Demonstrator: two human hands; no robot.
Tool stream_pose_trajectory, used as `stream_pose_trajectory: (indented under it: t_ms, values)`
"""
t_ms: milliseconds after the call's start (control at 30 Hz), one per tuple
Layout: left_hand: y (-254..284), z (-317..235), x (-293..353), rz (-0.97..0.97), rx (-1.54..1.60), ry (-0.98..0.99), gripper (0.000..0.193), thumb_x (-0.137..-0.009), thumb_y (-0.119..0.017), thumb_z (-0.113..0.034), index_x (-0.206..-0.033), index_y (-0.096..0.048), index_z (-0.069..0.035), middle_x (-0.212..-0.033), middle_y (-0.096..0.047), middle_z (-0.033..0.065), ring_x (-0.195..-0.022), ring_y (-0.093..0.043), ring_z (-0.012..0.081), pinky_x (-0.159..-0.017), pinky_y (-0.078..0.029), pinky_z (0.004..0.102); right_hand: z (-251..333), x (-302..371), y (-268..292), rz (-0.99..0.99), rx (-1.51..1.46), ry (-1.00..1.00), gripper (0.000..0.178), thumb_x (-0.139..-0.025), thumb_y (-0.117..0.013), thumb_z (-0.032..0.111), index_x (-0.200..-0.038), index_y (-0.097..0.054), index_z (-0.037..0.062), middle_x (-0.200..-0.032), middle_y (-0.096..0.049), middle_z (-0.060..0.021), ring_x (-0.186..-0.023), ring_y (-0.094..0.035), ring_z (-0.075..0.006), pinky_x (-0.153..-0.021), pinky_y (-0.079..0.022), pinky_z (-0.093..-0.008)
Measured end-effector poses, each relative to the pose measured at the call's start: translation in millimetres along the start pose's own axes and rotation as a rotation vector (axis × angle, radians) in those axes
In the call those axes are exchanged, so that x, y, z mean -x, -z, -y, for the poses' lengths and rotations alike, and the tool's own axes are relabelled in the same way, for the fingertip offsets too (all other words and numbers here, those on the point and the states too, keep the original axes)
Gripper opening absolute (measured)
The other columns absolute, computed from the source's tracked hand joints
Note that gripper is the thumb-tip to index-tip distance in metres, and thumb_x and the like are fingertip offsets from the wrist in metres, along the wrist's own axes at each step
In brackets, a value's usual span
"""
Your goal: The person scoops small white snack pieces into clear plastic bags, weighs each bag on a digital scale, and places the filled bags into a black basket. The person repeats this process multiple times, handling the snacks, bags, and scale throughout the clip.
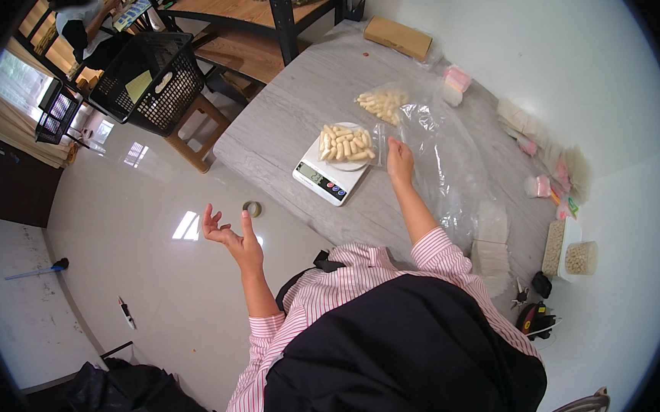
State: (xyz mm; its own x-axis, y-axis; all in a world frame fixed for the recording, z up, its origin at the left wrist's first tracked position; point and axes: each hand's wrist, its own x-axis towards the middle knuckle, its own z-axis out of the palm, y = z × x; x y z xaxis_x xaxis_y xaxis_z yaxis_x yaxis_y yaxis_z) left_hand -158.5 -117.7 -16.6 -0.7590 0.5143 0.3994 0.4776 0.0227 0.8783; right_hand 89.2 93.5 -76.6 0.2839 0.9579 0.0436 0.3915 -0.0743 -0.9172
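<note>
The scene is bright and evenly lit by daylight from a window (pixel 11 83) at the upper left, which is blown out to near white. That light bounces off the glossy floor (pixel 149 241) as several sharp white glare patches. Shadows are soft and faint, even across the grey desk (pixel 278 125). The clear plastic bag (pixel 449 159) catches pale sheen. Fisheye distortion bends straight edges toward the rim, and a black vignette rings the picture. The centre is sharp; the margins soften slightly.
</note>
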Motion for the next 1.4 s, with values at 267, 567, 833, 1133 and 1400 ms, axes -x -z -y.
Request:
stream_pose_trajectory:
  t_ms: [267, 567, 833, 1133, 1400]
  values:
    - [1.4, 3.1, 2.5, -0.012, 0.014, 0.019, 0.063, -0.078, -0.061, -0.019, -0.126, -0.024, -0.004, -0.127, -0.027, 0.0078, -0.105, -0.033, 0.0205, -0.084, -0.028, 0.0346, -13.7, 5.3, -2.0, 0.133, 0.226, -0.055, 0.051, -0.079, -0.057, 0.039, -0.104, -0.055, -0.0059, -0.089, -0.061, -0.0187, -0.082, -0.059, -0.0277, -0.074, -0.045, -0.0346]
    - [-5.5, -8.8, 8.1, 0.066, 0.027, 0.032, 0.063, -0.075, -0.064, -0.015, -0.124, -0.025, -0.004, -0.127, -0.03, 0.0083, -0.104, -0.035, 0.02, -0.085, -0.029, 0.0342, 28.6, 18.9, -0.5, 0.262, -0.072, 0.106, 0.029, -0.074, -0.065, 0.015, -0.098, -0.058, 0.0008, -0.083, -0.06, -0.0106, -0.075, -0.058, -0.0206, -0.068, -0.045, -0.03]
    - [-26.1, -58.2, -4.2, 0.468, 0.531, 0.028, 0.051, -0.077, -0.062, -0.012, -0.119, -0.034, -0.004, -0.114, -0.044, 0.009, -0.103, -0.044, 0.0186, -0.086, -0.036, 0.0341, 147.2, 77.2, 39.1, 0.689, -0.271, 0.582, 0.01, -0.077, -0.062, 0.006, -0.083, -0.063, -0.0016, -0.078, -0.059, -0.0078, -0.072, -0.058, -0.0142, -0.063, -0.046, -0.0252]
    - [-25.9, -84.6, 19.7, 0.497, 0.791, 0.222, 0.008, -0.087, -0.049, -0.008, -0.09, -0.043, -0.005, -0.091, -0.046, 0.0052, -0.084, -0.049, 0.0119, -0.078, -0.041, 0.0255, 149.6, 123.3, 52.6, 0.846, -0.57, 0.201, 0.013, -0.082, -0.059, 0.007, -0.089, -0.057, -0.0033, -0.085, -0.06, -0.0086, -0.079, -0.061, -0.0132, -0.064, -0.048, -0.0219]
    - [-27.7, -93.5, 28.9, 0.305, 0.88, 0.182, 0.004, -0.087, -0.043, -0.004, -0.09, -0.042, -0.005, -0.089, -0.045, 0.0065, -0.081, -0.046, 0.0125, -0.078, -0.042, 0.0273, 146.1, 125.9, 67.4, 0.846, -0.755, -0.024, 0.014, -0.085, -0.056, 0.007, -0.093, -0.054, -0.0036, -0.086, -0.059, -0.0082, -0.084, -0.06, -0.016, -0.07, -0.052, -0.0276]
